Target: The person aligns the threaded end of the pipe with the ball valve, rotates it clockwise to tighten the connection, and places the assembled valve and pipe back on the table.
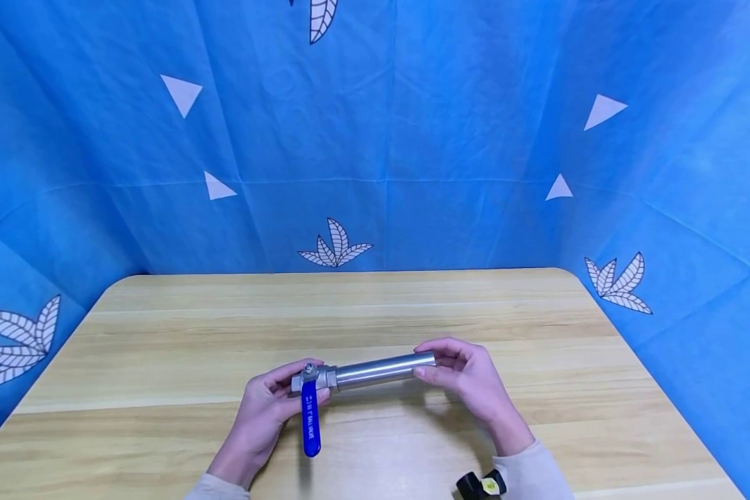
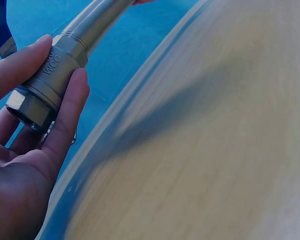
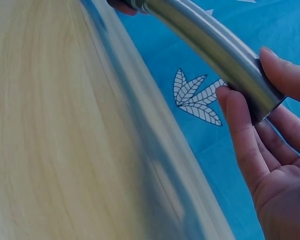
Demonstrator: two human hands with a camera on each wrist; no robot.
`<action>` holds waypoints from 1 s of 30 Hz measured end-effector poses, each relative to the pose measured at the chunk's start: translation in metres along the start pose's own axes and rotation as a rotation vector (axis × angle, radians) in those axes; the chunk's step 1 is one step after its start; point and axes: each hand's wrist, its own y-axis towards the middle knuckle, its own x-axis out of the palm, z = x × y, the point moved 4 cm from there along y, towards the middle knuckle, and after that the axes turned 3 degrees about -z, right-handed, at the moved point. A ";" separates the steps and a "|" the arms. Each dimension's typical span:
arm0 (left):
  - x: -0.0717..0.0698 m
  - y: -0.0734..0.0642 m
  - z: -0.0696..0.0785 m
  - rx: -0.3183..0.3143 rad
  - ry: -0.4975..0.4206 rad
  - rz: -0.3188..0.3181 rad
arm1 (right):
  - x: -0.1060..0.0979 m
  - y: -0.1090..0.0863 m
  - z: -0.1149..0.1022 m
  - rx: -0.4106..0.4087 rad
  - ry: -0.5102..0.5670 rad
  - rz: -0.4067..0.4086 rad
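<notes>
A steel ball valve [image 1: 322,377] with a long blue lever handle [image 1: 310,420] is joined to a smooth metal pipe [image 1: 378,369]. My left hand [image 1: 269,410] grips the valve body between thumb and fingers, and the lever hangs toward me. At the pipe's far right end, my right hand [image 1: 469,378] pinches the tube with thumb and fingertips. Both hands hold the assembly above the table, almost level, its right end slightly farther away. In the left wrist view the hexagonal end of the valve [image 2: 32,107] faces the palm. The right wrist view shows the pipe's end [image 3: 262,107] between the fingers.
The wooden table [image 1: 194,347] has rounded far corners and carries the hands' shadows. Blue cloth [image 1: 387,139] with white leaf and triangle prints stands behind it and along both sides. A black wrist-worn device [image 1: 480,484] sits by the right sleeve.
</notes>
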 end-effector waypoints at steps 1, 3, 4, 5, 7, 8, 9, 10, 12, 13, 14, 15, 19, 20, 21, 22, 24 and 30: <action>0.000 0.000 0.000 0.001 0.000 0.000 | 0.000 0.000 0.000 0.004 0.005 0.000; 0.000 0.000 0.000 0.003 0.003 0.000 | 0.001 -0.001 0.000 0.006 0.020 -0.004; 0.000 0.000 0.000 0.002 0.006 0.002 | 0.001 -0.002 0.000 0.006 0.025 -0.009; 0.000 0.000 0.000 0.002 0.011 0.003 | 0.002 -0.002 0.000 0.007 0.033 -0.012; 0.000 0.000 -0.001 0.000 0.015 0.005 | 0.002 -0.001 0.001 0.005 0.044 -0.022; 0.000 0.000 -0.001 -0.001 0.020 0.007 | 0.003 -0.001 0.001 0.009 0.047 -0.023; 0.000 0.000 -0.001 -0.003 0.020 0.009 | 0.003 0.000 0.002 0.012 0.047 -0.024; 0.000 0.000 -0.001 -0.004 0.024 0.011 | 0.003 0.000 0.003 0.015 0.042 -0.026; -0.001 0.000 -0.002 -0.008 0.025 0.014 | 0.004 0.002 0.004 0.020 0.035 -0.027; -0.001 0.000 -0.002 -0.009 0.026 0.015 | 0.004 0.002 0.005 0.026 0.033 -0.024; -0.001 0.000 -0.002 -0.010 0.027 0.017 | 0.004 0.003 0.005 0.030 0.030 -0.022; -0.001 0.000 -0.002 -0.012 0.022 0.018 | 0.004 0.003 0.005 0.031 0.022 -0.021; 0.000 0.000 -0.001 -0.011 -0.026 0.016 | 0.005 0.002 0.004 0.002 0.012 -0.037; 0.000 0.000 -0.001 -0.011 -0.043 0.017 | 0.005 0.002 0.003 -0.024 0.017 -0.051; 0.000 0.000 -0.001 -0.011 -0.061 0.017 | 0.005 0.002 0.001 -0.054 0.028 -0.068; 0.001 0.000 0.000 -0.010 -0.076 0.017 | 0.005 0.001 0.000 -0.088 0.041 -0.087; 0.001 0.000 0.000 -0.011 -0.103 0.016 | 0.005 0.001 -0.003 -0.150 0.082 -0.121; 0.002 0.000 -0.002 -0.016 -0.130 -0.002 | 0.004 -0.001 -0.005 -0.181 0.136 -0.126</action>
